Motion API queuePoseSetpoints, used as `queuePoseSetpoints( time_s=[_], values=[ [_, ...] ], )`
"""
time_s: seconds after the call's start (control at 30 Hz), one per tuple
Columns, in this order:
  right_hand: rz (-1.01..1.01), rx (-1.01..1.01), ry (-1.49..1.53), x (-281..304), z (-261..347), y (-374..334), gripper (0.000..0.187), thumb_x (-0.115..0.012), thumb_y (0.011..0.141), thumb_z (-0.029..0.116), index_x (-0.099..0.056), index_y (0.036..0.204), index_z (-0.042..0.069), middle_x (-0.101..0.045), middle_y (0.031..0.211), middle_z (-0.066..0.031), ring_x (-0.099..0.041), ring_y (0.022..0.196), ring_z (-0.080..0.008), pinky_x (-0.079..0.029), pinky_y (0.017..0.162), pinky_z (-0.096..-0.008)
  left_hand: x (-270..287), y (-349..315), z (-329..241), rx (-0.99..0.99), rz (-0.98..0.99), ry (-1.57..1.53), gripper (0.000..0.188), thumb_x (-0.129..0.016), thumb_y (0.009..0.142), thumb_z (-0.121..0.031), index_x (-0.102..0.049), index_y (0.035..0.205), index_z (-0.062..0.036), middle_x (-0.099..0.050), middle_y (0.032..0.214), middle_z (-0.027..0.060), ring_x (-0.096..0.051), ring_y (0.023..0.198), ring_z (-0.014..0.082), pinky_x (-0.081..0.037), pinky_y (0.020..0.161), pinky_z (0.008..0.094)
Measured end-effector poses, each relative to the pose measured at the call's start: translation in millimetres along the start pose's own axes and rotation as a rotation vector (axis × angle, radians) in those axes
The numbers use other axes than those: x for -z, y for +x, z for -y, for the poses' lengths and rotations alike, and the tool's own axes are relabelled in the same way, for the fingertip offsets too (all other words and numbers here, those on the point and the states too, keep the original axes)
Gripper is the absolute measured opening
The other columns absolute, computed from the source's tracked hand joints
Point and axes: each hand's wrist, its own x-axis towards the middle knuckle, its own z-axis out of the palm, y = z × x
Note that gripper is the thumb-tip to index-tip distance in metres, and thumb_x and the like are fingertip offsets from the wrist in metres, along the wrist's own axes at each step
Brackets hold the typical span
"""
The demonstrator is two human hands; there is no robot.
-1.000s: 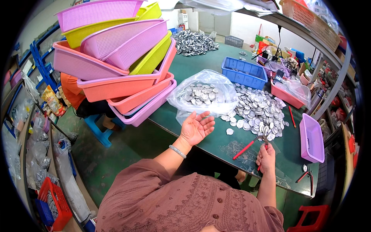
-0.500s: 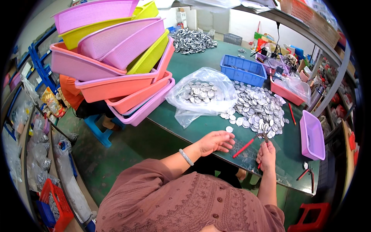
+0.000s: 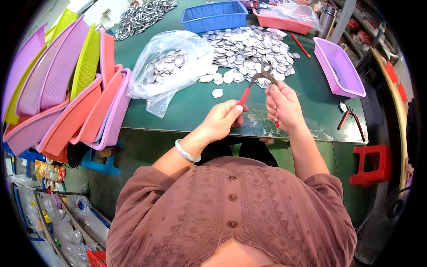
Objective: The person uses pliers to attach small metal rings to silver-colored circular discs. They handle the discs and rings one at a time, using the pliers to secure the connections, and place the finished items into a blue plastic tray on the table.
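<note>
Both my hands are on a pair of pliers (image 3: 245, 95) with red handles and dark jaws, held spread over the table's front edge. My left hand (image 3: 222, 119) pinches one handle between thumb and fingers. The other handle is in my closed right hand (image 3: 283, 106), its red end showing below the fist. Just beyond the jaws lies a heap of round silver metal discs (image 3: 249, 49); whether the jaws touch one I cannot tell. A single disc (image 3: 217, 93) lies apart, nearer to me. Left of the heap, a clear plastic bag (image 3: 153, 49) holds more discs.
Stacked plastic baskets (image 3: 58, 89) lean at the left. A blue bin (image 3: 213, 17), a pink tray (image 3: 284, 22) and a purple basket (image 3: 340, 71) stand around the heap. A red pen-like stick (image 3: 301, 45) and another hand tool (image 3: 351, 119) lie at right. A red stool (image 3: 371, 164) stands below.
My left hand has gone from open and empty to gripping a handle of the pliers. My view has tilted down and turned, shifting everything in the picture.
</note>
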Motion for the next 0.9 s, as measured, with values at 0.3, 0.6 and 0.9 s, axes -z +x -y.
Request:
queuePoseSetpoints(
  time_s=[0.3, 0.6, 0.9],
  values=[
    [0.085, 0.017, 0.019, -11.1, 5.7, 0.6, 0.02, -0.043, 0.091, 0.023, -0.048, 0.089, 0.004, -0.037, 0.055, 0.0031, -0.03, 0.043, -0.0038, -0.026, 0.037, -0.019, -1.6, -0.7, -23.2, 0.084, -0.042, -0.426, 0.025, -0.038, 0.093, -0.027, -0.048, 0.084, -0.0066, -0.035, 0.056, -0.0039, -0.03, 0.045, 0.0058, -0.027, 0.042, 0.0188],
    [0.064, 0.048, -0.126, -14.8, 4.3, -0.8, 0.021, -0.039, 0.093, 0.025, -0.043, 0.081, 0.008, -0.032, 0.056, 0.0056, -0.026, 0.042, -0.0019, -0.023, 0.036, -0.0178, -4.8, -0.8, -32.8, 0.022, -0.027, -0.272, 0.027, -0.036, 0.094, -0.028, -0.045, 0.08, -0.0062, -0.034, 0.055, -0.0026, -0.028, 0.044, 0.0056, -0.026, 0.041, 0.0191],
    [0.084, 0.112, -0.445, -23.4, 10.2, -4.1, 0.016, -0.04, 0.092, 0.016, -0.043, 0.084, 0.002, -0.04, 0.064, 0.0026, -0.037, 0.057, -0.006, -0.035, 0.05, -0.0234, -9.3, -19.0, -51.7, 0.18, 0.016, -0.534, 0.03, -0.034, 0.094, -0.03, -0.038, 0.074, -0.0085, -0.03, 0.053, -0.0022, -0.024, 0.042, 0.0064, -0.022, 0.039, 0.0206]
  ],
)
